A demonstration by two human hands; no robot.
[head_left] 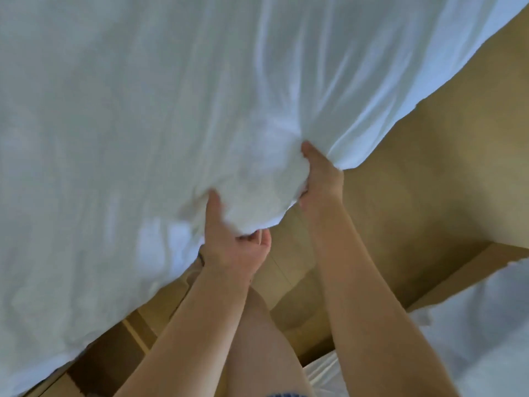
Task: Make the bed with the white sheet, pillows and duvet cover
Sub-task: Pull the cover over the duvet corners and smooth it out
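Head view, white sheet (143, 110) spread wide over the bed, left hand (232, 250) and right hand (320, 179) both gripping a bunched fold at its near edge, wooden floor (415, 181) beneath.

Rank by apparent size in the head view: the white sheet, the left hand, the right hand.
1. Sheet, by far the largest.
2. Left hand and right hand look alike; both are partly hidden in the cloth, so no ranking.

The big white duvet cover (171, 110) is soft and wrinkly. It hangs over the tan floor (415, 181), its edge bunched up.
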